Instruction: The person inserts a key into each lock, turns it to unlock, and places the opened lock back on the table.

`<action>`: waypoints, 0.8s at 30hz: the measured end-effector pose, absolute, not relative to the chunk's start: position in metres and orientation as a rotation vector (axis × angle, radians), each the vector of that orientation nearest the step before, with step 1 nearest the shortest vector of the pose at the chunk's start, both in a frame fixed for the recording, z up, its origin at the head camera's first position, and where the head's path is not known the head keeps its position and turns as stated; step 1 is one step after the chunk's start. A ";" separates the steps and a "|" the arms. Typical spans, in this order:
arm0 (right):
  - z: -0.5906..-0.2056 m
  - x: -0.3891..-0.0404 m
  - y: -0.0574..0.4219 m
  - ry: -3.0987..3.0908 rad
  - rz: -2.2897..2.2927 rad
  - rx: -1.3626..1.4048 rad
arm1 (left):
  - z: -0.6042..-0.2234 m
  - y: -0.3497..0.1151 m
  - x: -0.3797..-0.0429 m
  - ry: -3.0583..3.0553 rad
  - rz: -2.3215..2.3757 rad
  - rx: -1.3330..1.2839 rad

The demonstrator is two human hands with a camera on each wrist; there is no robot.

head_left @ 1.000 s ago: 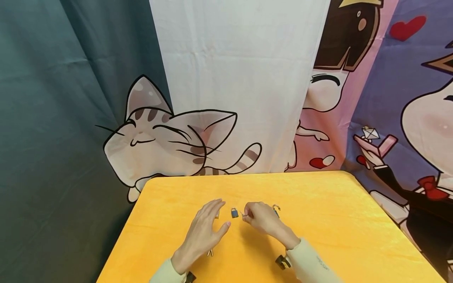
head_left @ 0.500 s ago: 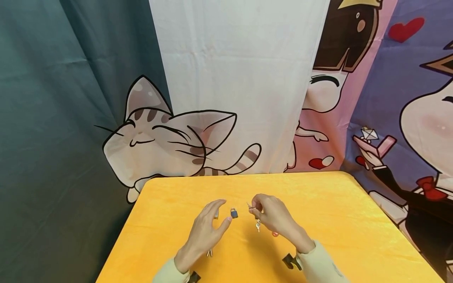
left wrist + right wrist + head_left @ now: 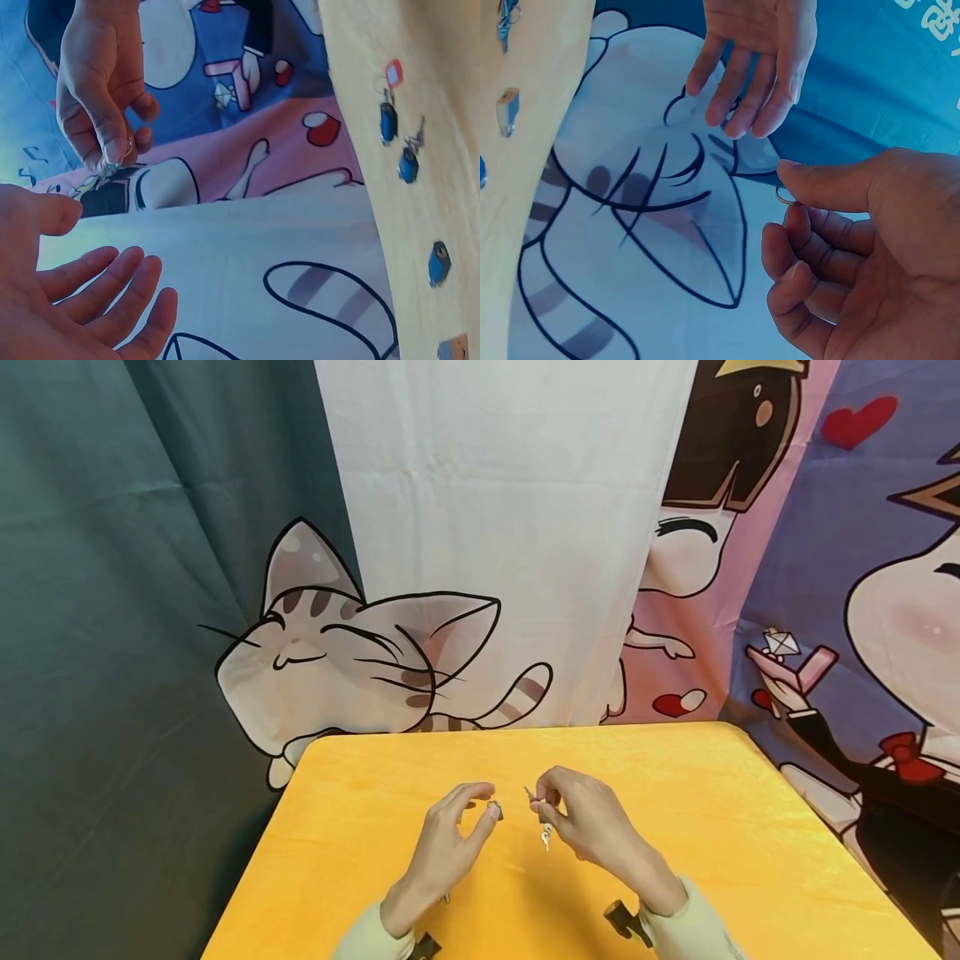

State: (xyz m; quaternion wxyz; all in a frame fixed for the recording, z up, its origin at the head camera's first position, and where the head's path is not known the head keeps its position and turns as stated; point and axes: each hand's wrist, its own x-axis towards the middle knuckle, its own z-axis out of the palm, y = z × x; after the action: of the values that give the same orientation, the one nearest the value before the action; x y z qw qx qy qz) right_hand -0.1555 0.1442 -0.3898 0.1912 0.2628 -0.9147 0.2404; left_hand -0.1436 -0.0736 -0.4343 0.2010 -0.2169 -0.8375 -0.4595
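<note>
My right hand (image 3: 588,818) is raised over the table and pinches small keys on a ring (image 3: 112,169) between thumb and fingers. In the right wrist view the ring (image 3: 786,196) shows at the thumb tip. To its left, my left hand (image 3: 446,843) is held up with fingers parted and nothing in them. A blue padlock (image 3: 499,813) stands on the table, partly covered by the left thumb in the head view. Below the right hand lie silver keys (image 3: 547,837), attached to another blue padlock (image 3: 408,165) seen in the left wrist view.
On the yellow table (image 3: 360,793) a blue padlock with a red tag (image 3: 394,73) lies farther right. Beyond the left hand stands a padlock with a metal body (image 3: 508,109). More keys (image 3: 446,898) show beside the left wrist. A printed curtain (image 3: 487,527) hangs behind the table.
My right hand has moved right and up from beside the blue padlock with the pinched keys, uncovering other keys below it. The left hand has shifted slightly right, its thumb now overlapping the padlock.
</note>
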 end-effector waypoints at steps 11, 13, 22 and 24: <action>-0.379 -0.142 0.138 -2.479 0.594 0.819 | -0.421 -0.065 -0.140 -2.247 -1.482 -0.696; -0.379 -0.141 0.137 -2.487 0.588 0.826 | -0.419 -0.063 -0.139 -2.256 -1.493 -0.689; -0.381 -0.137 0.134 -2.437 0.582 0.899 | -0.416 -0.061 -0.137 -2.286 -1.535 -0.668; -0.382 -0.137 0.133 -2.432 0.581 0.913 | -0.416 -0.061 -0.138 -2.283 -1.523 -0.681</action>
State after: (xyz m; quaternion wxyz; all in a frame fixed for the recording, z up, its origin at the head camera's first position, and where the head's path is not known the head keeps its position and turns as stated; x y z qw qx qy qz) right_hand -0.1366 0.1329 -0.3825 0.2374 0.3333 -0.8875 0.2120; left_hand -0.1377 -0.0612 -0.4164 0.1565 -0.2379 -0.7974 -0.5321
